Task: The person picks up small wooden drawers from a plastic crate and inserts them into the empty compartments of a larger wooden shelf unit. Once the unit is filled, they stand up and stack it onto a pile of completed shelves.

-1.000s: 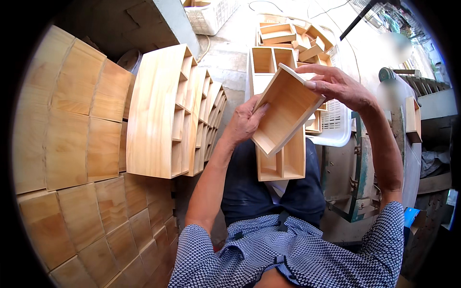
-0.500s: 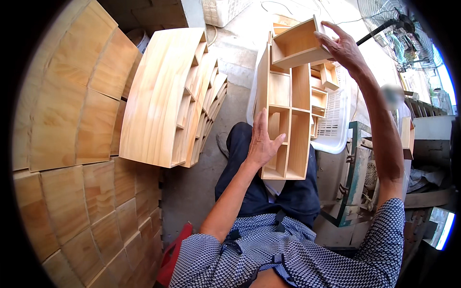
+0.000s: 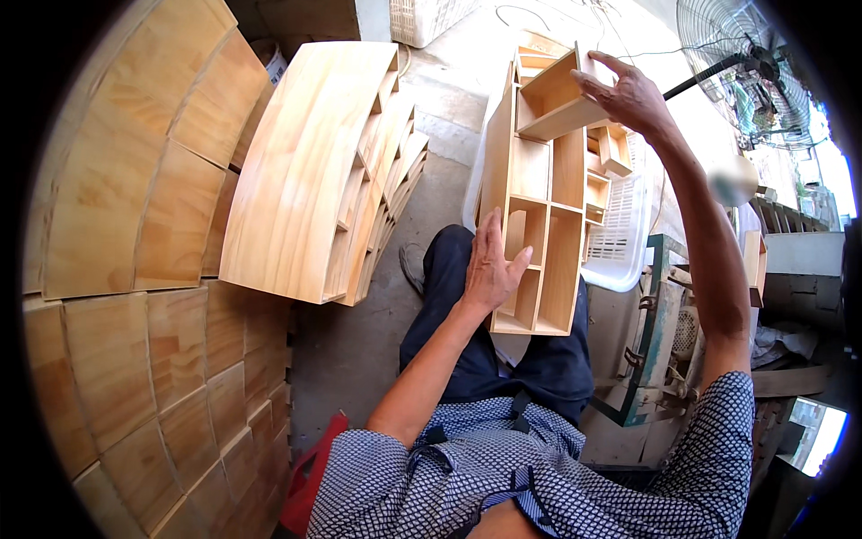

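A pale wooden cabinet frame [image 3: 567, 269] with several open compartments stands across my lap and reaches away from me. My left hand [image 3: 494, 269] holds its left side wall, the fingers lying along the edge and the thumb reaching over the compartments. At the frame's far end, a wooden drawer [image 3: 561, 119] sits at an angle, partly inside a compartment and partly sticking up. My right hand [image 3: 628, 94] holds the drawer by its raised right-hand panel, with one finger stretched along the top. The drawer's lower end is hidden inside the frame.
More cabinet frames [image 3: 305, 171] stand at my left, beside stacked wooden blocks or boxes [image 3: 103, 359]. Behind the frame, a white plastic basket [image 3: 620, 242] has small wooden drawers [image 3: 615, 148] by it. A fan [image 3: 759, 63] and a green metal frame [image 3: 651, 350] are at the right.
The drawer and my right hand have come down slightly, the drawer sitting a little lower in the compartment. My left hand keeps its place on the frame. The whole view has shifted slightly.
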Motion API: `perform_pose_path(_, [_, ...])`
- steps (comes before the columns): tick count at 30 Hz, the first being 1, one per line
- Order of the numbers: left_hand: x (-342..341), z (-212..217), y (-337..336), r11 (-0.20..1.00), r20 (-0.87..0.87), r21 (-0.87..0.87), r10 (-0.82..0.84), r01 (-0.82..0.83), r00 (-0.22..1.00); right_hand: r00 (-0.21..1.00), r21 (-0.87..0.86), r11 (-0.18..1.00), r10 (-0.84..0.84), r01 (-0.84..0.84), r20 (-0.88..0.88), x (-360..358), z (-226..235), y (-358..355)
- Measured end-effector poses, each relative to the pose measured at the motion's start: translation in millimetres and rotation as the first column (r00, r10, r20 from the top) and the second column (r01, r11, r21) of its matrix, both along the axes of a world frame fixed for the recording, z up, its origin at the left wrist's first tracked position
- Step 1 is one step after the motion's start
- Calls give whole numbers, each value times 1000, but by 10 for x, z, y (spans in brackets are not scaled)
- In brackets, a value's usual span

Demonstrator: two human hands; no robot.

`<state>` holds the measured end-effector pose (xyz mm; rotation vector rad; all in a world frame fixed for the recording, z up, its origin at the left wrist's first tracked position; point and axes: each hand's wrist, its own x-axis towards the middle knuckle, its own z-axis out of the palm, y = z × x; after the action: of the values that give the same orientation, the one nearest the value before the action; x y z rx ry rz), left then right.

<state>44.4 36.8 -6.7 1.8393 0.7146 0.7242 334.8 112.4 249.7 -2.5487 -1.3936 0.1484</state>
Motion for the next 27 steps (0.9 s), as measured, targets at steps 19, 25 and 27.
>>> perform_pose_path(19, [-9,13,-10,1000,7,-5,28,-28,1000,969,-235,957,-119,170,215,-489,-775,384])
perform_pose_path(25, [-4,3,-20,999,10,23,44,-44,999,976,-213,958,-163,192,144,-528,-909,382])
perform_pose_path(27, [-1,2,-20,999,15,22,45,-45,999,973,-229,949,-195,218,121,-525,-936,402])
